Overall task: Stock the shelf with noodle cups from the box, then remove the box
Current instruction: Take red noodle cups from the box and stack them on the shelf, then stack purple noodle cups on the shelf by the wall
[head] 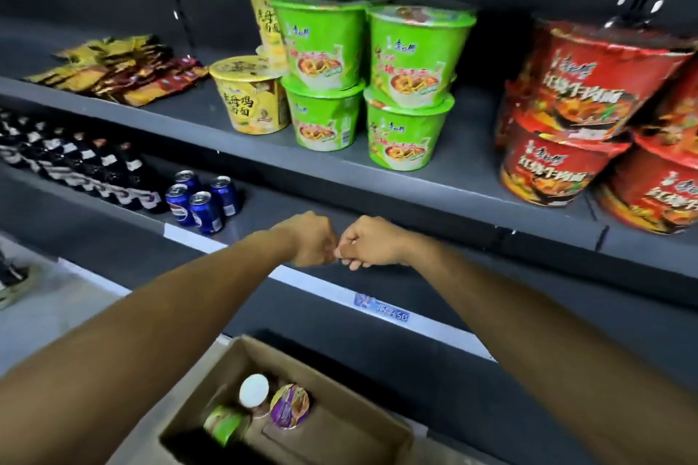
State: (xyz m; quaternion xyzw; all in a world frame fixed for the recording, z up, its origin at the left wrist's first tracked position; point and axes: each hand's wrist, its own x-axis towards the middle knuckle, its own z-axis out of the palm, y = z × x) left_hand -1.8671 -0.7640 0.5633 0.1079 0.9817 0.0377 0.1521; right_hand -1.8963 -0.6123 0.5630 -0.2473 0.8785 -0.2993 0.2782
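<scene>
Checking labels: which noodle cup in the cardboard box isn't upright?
The green noodle cup, nearest the camera: it shows its side; the white-topped cup and purple-lidded cup face up.

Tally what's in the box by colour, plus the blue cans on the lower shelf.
Green cup: 1
Purple cup: 1
White-topped cup: 1
Blue cans: 4
Total: 7
</scene>
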